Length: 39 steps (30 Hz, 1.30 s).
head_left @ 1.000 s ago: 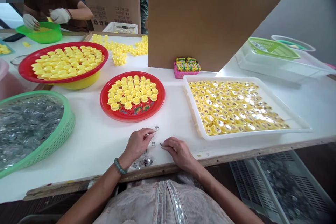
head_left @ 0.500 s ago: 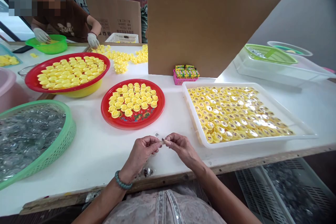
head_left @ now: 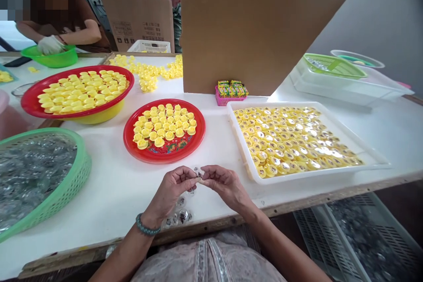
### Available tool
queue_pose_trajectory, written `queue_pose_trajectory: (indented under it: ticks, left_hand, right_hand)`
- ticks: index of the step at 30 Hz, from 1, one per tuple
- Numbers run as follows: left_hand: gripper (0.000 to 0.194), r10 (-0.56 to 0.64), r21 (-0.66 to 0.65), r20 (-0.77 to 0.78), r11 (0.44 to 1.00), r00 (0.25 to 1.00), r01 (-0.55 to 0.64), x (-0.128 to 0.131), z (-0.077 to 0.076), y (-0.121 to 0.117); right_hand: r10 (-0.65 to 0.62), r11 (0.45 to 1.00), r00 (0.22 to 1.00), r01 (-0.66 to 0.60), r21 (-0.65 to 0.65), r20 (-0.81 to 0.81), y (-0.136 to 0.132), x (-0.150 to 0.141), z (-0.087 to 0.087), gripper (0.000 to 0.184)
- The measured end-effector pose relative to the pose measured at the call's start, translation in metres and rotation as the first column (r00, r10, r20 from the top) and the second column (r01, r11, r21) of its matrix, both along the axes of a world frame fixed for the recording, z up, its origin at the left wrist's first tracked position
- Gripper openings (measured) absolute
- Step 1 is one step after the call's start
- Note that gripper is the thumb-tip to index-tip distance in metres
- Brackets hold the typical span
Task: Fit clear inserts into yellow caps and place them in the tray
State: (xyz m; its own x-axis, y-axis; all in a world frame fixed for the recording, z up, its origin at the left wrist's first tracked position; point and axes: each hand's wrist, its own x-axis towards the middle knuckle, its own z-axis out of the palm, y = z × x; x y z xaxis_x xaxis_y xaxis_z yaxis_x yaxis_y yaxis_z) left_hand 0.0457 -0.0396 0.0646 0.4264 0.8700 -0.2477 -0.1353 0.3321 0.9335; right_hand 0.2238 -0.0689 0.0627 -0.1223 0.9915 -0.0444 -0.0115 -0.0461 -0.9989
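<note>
My left hand (head_left: 172, 190) and my right hand (head_left: 228, 185) meet over the table's near edge, fingertips pinched together. Between them is a small piece with dark marks (head_left: 198, 177), mostly covered by the fingers; its kind cannot be made out. Below the hands, several small clear domed pieces (head_left: 183, 216) with dark prints lie on the white tabletop. A red plate (head_left: 164, 155) beyond my left hand bears many yellow cup-shaped pieces (head_left: 169, 135). Right of my right hand, a white tray (head_left: 241, 158) contains rows of yellow pieces topped with shiny printed discs (head_left: 286, 141).
A green basket (head_left: 86, 165) of clear pieces stands at left, a red basin (head_left: 29, 101) of yellow pieces behind it. A cardboard panel (head_left: 244, 26) rises beyond a pink basket (head_left: 222, 102). A co-worker's gloved hand (head_left: 51, 45) is at a green bowl (head_left: 68, 58).
My fingertips have shifted slightly around the small piece. More clear pieces show on the table below my hands. The co-worker's arm has drawn back from the yellow pile to the green bowl.
</note>
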Motion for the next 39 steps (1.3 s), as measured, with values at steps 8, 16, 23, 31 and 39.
queue_pose_trajectory:
  ticks: [8,16,23,31,39]
  left_hand:
    - [0.020,0.050,0.093,-0.086,0.995,0.995,-0.042,0.002,-0.006,-0.007]
    - [0.018,0.078,0.132,-0.117,0.989,0.990,-0.062,0.002,-0.007,-0.010]
    - [0.018,0.002,0.323,-0.281,0.942,0.960,0.093,-0.001,0.016,-0.005]
    - [0.021,0.137,0.138,-0.182,0.984,0.974,-0.112,0.015,-0.001,0.001]
    - [0.026,0.180,0.168,-0.200,0.975,0.963,-0.147,0.018,-0.007,0.009]
  right_hand:
    - [-0.088,0.994,0.982,0.075,-0.081,-0.169,-0.002,-0.005,0.003,0.015]
    - [-0.099,0.994,0.972,0.086,-0.067,-0.215,-0.003,-0.006,0.001,0.015]
    - [0.008,0.975,0.974,-0.058,0.216,0.226,0.002,0.007,0.013,0.009]
    - [-0.098,0.914,0.811,-0.156,0.374,0.577,0.003,-0.002,-0.001,0.027]
    - [-0.323,0.856,0.699,-0.072,0.512,0.639,0.014,-0.019,-0.016,0.023]
